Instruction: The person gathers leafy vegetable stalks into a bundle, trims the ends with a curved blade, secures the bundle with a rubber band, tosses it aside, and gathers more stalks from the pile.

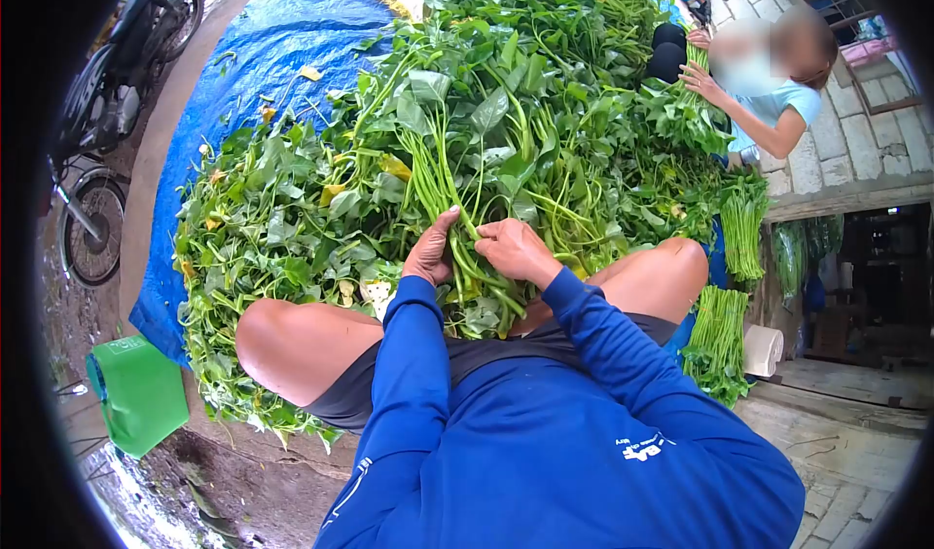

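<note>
A small bunch of leafy green stems (428, 169) stands between my two hands, its leaves pointing away from me and its cut ends hanging toward my lap. My left hand (431, 250) is wrapped round the lower stems, thumb on top. On the other side, my right hand (516, 249) pinches a stem of the same bunch near its lower part. Around and beyond both hands spreads a large heap of leafy greens (292, 223), with a few yellow leaves mixed in. The fingertips of my left hand are partly hidden behind the stems.
Under the heap lies a blue tarp (233, 72). Bundled stems (718, 340) lie to my right. A co-worker (769, 82) at the upper right holds stems. To the left are a motorcycle (117, 101) and a green bag (141, 393). A white roll (762, 349) sits beside the bundles.
</note>
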`<action>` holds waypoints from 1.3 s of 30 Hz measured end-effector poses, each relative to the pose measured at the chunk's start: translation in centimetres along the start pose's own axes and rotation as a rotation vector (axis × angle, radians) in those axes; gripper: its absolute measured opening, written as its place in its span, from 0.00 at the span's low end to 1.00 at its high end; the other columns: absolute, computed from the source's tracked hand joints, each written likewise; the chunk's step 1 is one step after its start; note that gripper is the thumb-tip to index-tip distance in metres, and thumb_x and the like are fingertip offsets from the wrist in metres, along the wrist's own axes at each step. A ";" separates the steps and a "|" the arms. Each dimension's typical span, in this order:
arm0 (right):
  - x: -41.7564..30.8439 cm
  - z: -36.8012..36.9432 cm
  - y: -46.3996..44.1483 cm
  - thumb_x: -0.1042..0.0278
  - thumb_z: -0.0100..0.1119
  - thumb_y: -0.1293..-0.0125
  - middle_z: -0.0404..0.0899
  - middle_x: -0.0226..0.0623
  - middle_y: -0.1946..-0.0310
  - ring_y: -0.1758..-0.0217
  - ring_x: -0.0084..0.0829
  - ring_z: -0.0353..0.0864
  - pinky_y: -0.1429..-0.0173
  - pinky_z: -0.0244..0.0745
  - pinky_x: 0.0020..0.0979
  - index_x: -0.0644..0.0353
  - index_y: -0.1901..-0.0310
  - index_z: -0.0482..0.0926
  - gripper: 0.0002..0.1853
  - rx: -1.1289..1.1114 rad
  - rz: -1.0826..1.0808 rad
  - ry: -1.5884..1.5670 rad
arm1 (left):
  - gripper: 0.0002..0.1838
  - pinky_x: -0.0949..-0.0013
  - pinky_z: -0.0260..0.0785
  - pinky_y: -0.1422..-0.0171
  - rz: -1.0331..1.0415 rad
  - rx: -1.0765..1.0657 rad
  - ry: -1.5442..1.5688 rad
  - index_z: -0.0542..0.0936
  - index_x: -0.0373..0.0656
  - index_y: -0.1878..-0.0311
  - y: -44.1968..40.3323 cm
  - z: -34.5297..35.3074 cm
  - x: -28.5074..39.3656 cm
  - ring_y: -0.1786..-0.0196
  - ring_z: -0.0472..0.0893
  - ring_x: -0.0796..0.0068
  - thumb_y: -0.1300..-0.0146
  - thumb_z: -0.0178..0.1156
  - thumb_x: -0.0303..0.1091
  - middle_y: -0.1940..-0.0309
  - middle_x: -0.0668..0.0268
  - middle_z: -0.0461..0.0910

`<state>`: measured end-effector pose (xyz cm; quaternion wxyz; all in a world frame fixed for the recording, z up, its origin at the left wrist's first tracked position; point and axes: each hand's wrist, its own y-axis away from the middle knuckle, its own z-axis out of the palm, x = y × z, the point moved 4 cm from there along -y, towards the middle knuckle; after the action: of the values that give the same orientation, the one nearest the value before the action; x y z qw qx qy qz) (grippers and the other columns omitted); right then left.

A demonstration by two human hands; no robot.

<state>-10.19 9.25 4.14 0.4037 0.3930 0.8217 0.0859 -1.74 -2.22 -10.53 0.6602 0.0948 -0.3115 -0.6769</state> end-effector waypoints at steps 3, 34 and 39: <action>1.5 0.4 -0.2 0.56 0.62 0.31 0.88 0.59 0.43 0.38 0.55 0.89 0.30 0.81 0.43 0.64 0.35 0.86 0.27 0.024 0.016 0.014 | 0.22 0.60 0.84 0.47 0.314 0.229 -0.157 0.85 0.46 0.47 -0.2 -0.3 0.1 0.56 0.88 0.68 0.31 0.77 0.52 0.58 0.63 0.89; -7.3 -3.1 5.8 0.74 0.65 0.37 0.83 0.51 0.47 0.40 0.51 0.81 0.35 0.77 0.50 0.65 0.45 0.86 0.18 0.608 -0.733 -0.023 | 0.18 0.69 0.75 0.74 0.744 0.541 -0.472 0.84 0.44 0.61 11.3 8.8 14.8 0.77 0.79 0.76 0.32 0.79 0.48 0.76 0.70 0.78; -6.5 -4.9 4.7 0.68 0.69 0.35 0.83 0.47 0.43 0.35 0.53 0.78 0.35 0.76 0.52 0.58 0.49 0.88 0.13 0.575 -0.711 0.112 | 0.21 0.71 0.76 0.73 0.673 0.433 -0.450 0.82 0.46 0.57 13.9 10.8 18.4 0.77 0.76 0.80 0.33 0.79 0.52 0.74 0.72 0.76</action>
<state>-8.69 8.61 13.40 0.2378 0.1774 0.9165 -0.2684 1.98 -15.65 10.74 0.7241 -0.0251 -0.5950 -0.3479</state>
